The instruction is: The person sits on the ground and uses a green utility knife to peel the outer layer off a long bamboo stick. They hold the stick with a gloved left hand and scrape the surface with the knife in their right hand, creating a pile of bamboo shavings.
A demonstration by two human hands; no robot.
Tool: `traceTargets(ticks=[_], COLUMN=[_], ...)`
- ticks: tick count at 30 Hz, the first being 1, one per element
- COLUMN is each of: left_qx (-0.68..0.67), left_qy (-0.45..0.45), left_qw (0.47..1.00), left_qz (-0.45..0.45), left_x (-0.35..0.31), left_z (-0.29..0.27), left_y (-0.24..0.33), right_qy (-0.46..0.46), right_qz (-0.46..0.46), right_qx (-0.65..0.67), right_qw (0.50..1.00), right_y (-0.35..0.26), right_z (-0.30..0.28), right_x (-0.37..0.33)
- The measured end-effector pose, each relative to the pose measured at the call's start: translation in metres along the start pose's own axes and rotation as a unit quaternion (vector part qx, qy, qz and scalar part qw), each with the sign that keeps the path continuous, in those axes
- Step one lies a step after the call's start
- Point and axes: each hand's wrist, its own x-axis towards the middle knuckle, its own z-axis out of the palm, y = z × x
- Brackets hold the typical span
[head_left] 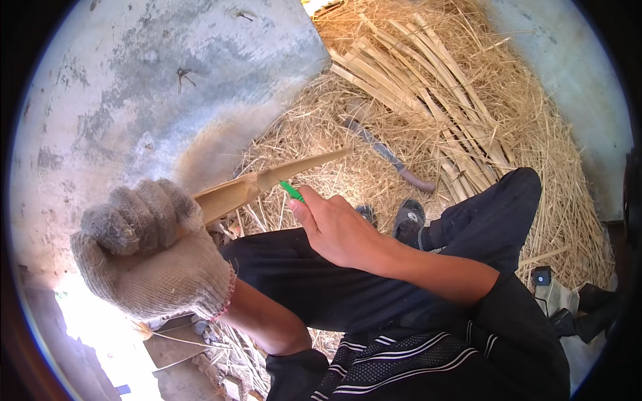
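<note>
- Lower left of the frame: the left hand (150, 250), in a grey knitted work glove, is clenched into a full fist around the butt of a pale split bamboo strip (267, 182); the glove likely guards against splinters and the blade.
- Centre: the strip runs up and right from the fist, tapering to a point over the straw, held out clear of the lap.
- Just right of centre: the bare right hand (334, 230) is curled shut on a green-handled tool (291, 191), its tip right at the strip's underside; the blade itself cannot be made out.
- Upper right: a bundle of long bamboo slats (428, 87) lies on loose dry straw (568, 200), with a long-handled chopping knife (384, 150) beside it, within reach.
</note>
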Motion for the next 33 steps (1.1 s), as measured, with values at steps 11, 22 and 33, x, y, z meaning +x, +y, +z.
traceTargets(ticks=[11, 22, 33], left_qx=[-0.007, -0.073, -0.069], left_qy=[0.042, -0.04, -0.331], left_qw=[0.999, 0.994, 0.938], left_qz=[-0.017, -0.065, -0.077], left_x=[-0.002, -0.004, 0.004], left_z=[0.001, -0.005, -0.019], left_y=[0.001, 0.004, 0.005], right_qy=[0.007, 0.014, -0.004], right_qz=[-0.005, 0.039, 0.038], right_qx=[-0.016, -0.059, -0.028], right_qw=[1.0, 0.997, 0.999], right_y=[-0.021, 0.002, 0.011], right_z=[0.006, 0.009, -0.014], right_x=[-0.003, 0.004, -0.004])
